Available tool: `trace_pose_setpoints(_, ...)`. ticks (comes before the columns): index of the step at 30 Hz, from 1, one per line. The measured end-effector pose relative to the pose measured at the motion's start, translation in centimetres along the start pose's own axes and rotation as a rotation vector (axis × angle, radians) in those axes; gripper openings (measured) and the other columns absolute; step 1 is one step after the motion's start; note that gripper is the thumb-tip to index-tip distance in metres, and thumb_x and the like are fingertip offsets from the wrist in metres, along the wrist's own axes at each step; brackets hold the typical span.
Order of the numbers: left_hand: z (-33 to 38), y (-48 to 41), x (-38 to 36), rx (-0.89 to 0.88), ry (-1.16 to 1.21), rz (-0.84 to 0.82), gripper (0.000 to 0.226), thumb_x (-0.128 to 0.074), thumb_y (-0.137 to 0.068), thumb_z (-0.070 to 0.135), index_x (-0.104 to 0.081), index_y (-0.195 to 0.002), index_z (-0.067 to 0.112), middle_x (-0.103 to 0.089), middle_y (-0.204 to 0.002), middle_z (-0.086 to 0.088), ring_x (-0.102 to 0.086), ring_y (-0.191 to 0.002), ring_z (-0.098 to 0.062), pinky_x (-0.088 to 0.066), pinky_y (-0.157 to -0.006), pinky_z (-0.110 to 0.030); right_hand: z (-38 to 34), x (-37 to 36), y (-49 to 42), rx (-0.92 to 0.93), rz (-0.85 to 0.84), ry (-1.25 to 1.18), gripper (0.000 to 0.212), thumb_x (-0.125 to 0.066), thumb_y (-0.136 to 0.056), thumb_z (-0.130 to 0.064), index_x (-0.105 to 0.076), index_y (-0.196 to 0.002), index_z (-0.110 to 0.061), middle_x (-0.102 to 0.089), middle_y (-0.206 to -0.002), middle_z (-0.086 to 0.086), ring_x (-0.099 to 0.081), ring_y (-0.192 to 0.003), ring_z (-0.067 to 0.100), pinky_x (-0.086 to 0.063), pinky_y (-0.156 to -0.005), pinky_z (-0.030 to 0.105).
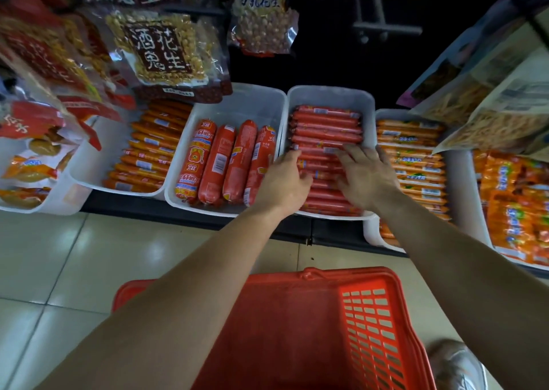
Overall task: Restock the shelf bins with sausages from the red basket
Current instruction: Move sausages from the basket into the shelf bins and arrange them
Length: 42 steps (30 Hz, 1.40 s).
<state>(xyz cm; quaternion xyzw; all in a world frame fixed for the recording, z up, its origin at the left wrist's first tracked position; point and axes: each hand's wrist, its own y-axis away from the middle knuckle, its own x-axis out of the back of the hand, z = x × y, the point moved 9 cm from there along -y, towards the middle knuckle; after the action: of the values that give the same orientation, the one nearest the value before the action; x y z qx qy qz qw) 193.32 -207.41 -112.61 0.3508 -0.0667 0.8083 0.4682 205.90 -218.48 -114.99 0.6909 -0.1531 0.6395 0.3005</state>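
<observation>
A white shelf bin (331,94) at centre holds a stack of thin red sausages (326,122) lying crosswise. My left hand (283,181) rests at the bin's left side, its fingers curled onto the sausages. My right hand (367,172) lies flat on top of the stack with its fingers spread. The red basket (368,324) stands on the floor below my arms; its visible inside shows no sausages. To the left, another white bin (252,98) holds several thick red sausages (219,164).
Further bins hold orange sausages at left (148,152) and right (413,164), with orange packets (517,205) at far right. Peanut bags (166,51) hang above the bins. Pale floor tiles (74,256) lie at lower left. A shoe (457,363) shows by the basket.
</observation>
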Motion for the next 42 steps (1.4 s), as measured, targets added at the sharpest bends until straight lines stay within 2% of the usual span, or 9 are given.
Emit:
trace_pose_setpoints(5,-1.5,-4.2,-4.8,0.251,0.015,0.009,0.076,-0.06,-0.093,0.028,-0.018,-0.154,0.011,-0.031,-0.156,-0.012,-0.041,-0.137,-0.031,-0.036,-0.113,-0.043,1.2,-1.3,-0.2,0.03,-0.026,0.033,0.066,-0.036,-0.099,-0.049,-0.017,-0.158,-0.026,-0.023,-0.163,-0.001,-0.015,-0.15,0.022,0.0,-0.121,0.046)
trace_pose_setpoints(8,-2.3,-5.5,-5.8,0.283,0.0,0.066,0.081,-0.062,-0.09,0.029,-0.016,-0.156,0.015,-0.024,-0.16,-0.007,-0.043,-0.136,-0.03,-0.038,-0.112,-0.043,1.4,-1.5,-0.2,0.03,0.03,0.0,0.068,-0.037,-0.097,-0.051,-0.017,-0.158,-0.028,-0.028,-0.161,-0.001,-0.019,-0.149,0.022,-0.001,-0.121,0.046)
trace_pose_setpoints(13,-2.7,-5.4,-4.5,0.118,0.033,0.171,0.043,-0.067,-0.087,0.023,-0.057,-0.13,0.024,-0.057,-0.131,0.004,-0.056,-0.119,-0.017,-0.044,-0.103,-0.032,1.6,-1.9,-0.4,0.003,0.038,0.007,0.071,-0.036,-0.097,-0.054,-0.022,-0.156,-0.019,-0.027,-0.161,0.002,-0.019,-0.149,0.024,-0.004,-0.121,0.05)
trace_pose_setpoints(16,-2.9,-5.2,-4.6,0.124,0.148,0.139,0.043,-0.068,-0.086,0.025,-0.057,-0.127,0.028,-0.061,-0.123,0.006,-0.059,-0.111,-0.014,-0.047,-0.098,-0.032,1.3,-1.8,-0.6,0.008,0.044,0.029,0.074,-0.036,-0.094,-0.055,-0.021,-0.156,-0.017,-0.025,-0.161,0.005,-0.017,-0.149,0.026,-0.002,-0.122,0.054)
trace_pose_setpoints(21,-3.3,-5.4,-5.0,0.262,0.217,0.126,0.043,-0.065,-0.089,0.029,-0.044,-0.126,0.025,-0.059,-0.102,0.007,-0.059,-0.088,-0.016,-0.043,-0.081,-0.031,0.7,-1.6,-1.5,0.069,-0.009,0.1,0.078,-0.029,-0.095,-0.056,0.0,-0.159,-0.021,-0.007,-0.167,0.006,-0.004,-0.153,0.024,0.012,-0.12,0.053)
trace_pose_setpoints(25,-3.3,-6.2,-5.1,0.276,0.143,0.068,0.045,-0.065,-0.083,0.038,-0.055,-0.126,0.028,-0.065,-0.109,0.006,-0.061,-0.093,-0.016,-0.044,-0.084,-0.03,0.5,-1.6,-1.9,0.09,-0.019,0.107,0.076,-0.03,-0.094,-0.058,-0.013,-0.158,-0.022,-0.021,-0.163,0.006,-0.016,-0.151,0.025,0.009,-0.12,0.056)
trace_pose_setpoints(28,-3.0,-6.7,-5.0,0.323,0.15,0.037,0.063,-0.057,-0.067,0.054,-0.057,-0.124,0.029,-0.066,-0.114,0.0,-0.063,-0.103,-0.025,-0.05,-0.095,-0.041,0.4,-1.0,-2.1,0.085,-0.002,0.064,0.074,-0.039,-0.09,-0.059,-0.024,-0.153,-0.024,-0.035,-0.154,0.005,-0.028,-0.145,0.027,0.008,-0.121,0.056)
trace_pose_setpoints(34,-2.0,-7.3,-4.7,0.291,-0.063,0.158,0.065,-0.061,-0.083,0.046,-0.043,-0.138,0.016,-0.051,-0.137,-0.008,-0.054,-0.121,-0.032,-0.047,-0.101,-0.05,0.6,0.2,-3.5,0.072,0.086,-0.008,0.06,-0.042,-0.091,-0.055,-0.045,-0.14,-0.02,-0.046,-0.142,0.009,-0.038,-0.136,0.031,-0.004,-0.123,0.051)
trace_pose_setpoints(42,-1.6,-11.5,-4.6,0.331,0.037,0.104,0.08,-0.061,-0.084,0.047,-0.028,-0.149,0.015,-0.051,-0.142,-0.011,-0.055,-0.124,-0.034,-0.045,-0.105,-0.047,1.6,-0.4,-5.0,0.019,0.012,0.122,0.086,-0.028,-0.09,-0.064,-0.009,-0.159,-0.016,-0.014,-0.164,0.015,-0.013,-0.151,0.03,0.01,-0.121,0.053)
